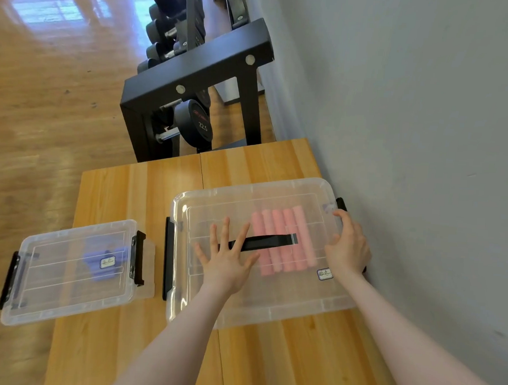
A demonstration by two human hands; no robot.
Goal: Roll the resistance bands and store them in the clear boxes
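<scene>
Presently: wooden plank table, beneath both hands. Large clear plastic box with lid on, under both hands; probably light, its smooth walls slippery, best held at the black side latches. Small clear plastic box with black latches, closed, well left of the left hand, blue bands inside. Rolled pink resistance bands, soft, side by side between the hands. Left hand: flat, fingers spread, pressing the lid. Right hand: fingers curled over the right lid edge.

Clear glossy plastic box on smooth varnished wooden table.
</scene>
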